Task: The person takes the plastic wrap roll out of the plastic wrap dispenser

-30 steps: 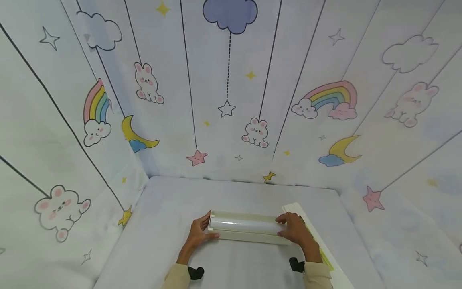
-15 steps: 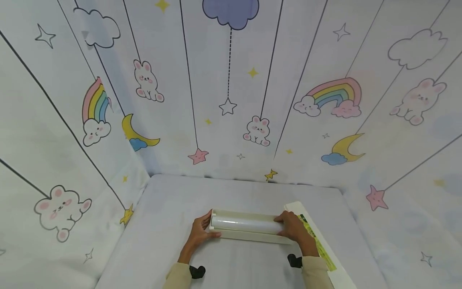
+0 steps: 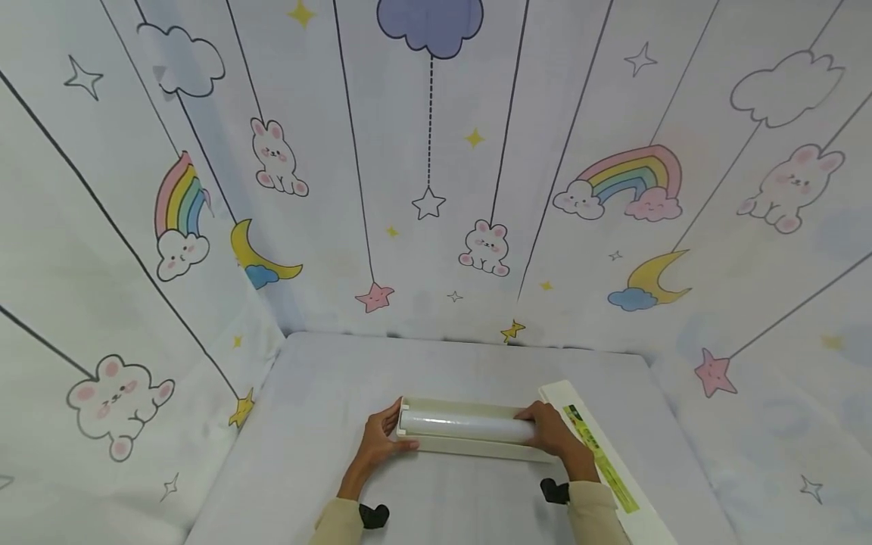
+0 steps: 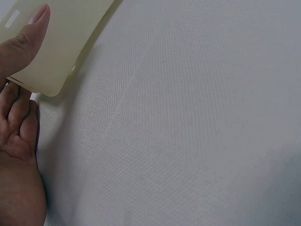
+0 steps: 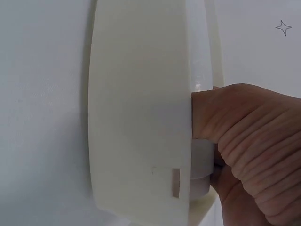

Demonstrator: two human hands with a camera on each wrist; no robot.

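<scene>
A long cream plastic box [image 3: 484, 450], open at the top, lies across the table with a shiny roll of cling film [image 3: 456, 425] inside. My left hand [image 3: 378, 440] grips the box's left end, thumb along the front wall and fingers at the end. In the left wrist view the thumb presses flat on the box [image 4: 66, 47]. At the other end my right hand [image 3: 555, 433] holds the roll, covering its right end. From the right wrist, the thumb reaches over the front wall [image 5: 136, 108] onto the roll, whose pale end [image 5: 201, 160] shows below it.
A long cream lid [image 3: 560, 392] with a yellow-green label [image 3: 609, 473] lies slantwise on the table [image 3: 327, 363] behind and right of my right hand. Cloth walls [image 3: 422, 113] printed with rabbits, stars and rainbows stand around the table.
My right thumb has slipped down behind the front wall, and that hand has closed in around the roll's right end. The left hand keeps its grip on the box.
</scene>
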